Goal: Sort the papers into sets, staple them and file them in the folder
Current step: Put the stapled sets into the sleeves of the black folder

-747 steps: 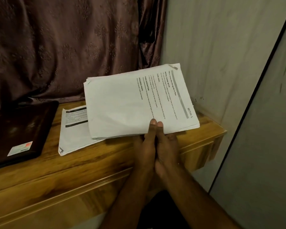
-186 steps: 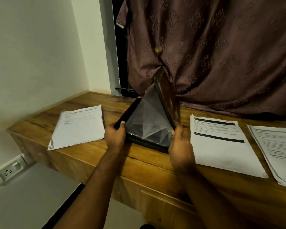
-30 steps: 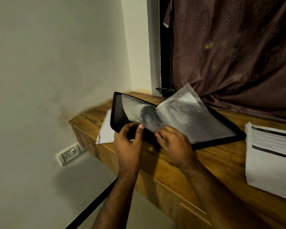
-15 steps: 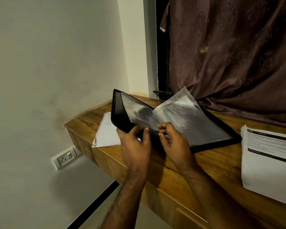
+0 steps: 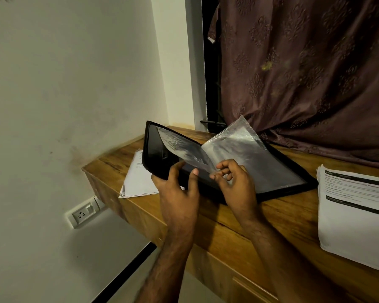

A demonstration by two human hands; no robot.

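A black display folder (image 5: 287, 189) lies open on the wooden desk (image 5: 234, 217), its left cover tilted up. Clear plastic sleeves (image 5: 239, 147) fan up from its spine. My left hand (image 5: 177, 191) grips the lower edge of the raised left cover, thumb on the inside. My right hand (image 5: 236, 182) pinches the lower corner of a clear sleeve near the spine. A white paper set (image 5: 136, 182) lies on the desk partly under the left cover. Another printed paper set (image 5: 354, 217) lies at the right.
A brown patterned curtain (image 5: 304, 73) hangs behind the desk. A white wall (image 5: 64, 84) stands close on the left, with a power socket (image 5: 83, 213) below the desk's left end. The desk's front edge runs diagonally toward the lower right.
My right-hand fingers have shifted at the sleeve's lower corner. My left hand keeps its hold on the cover. The folder has stayed open in the same place.
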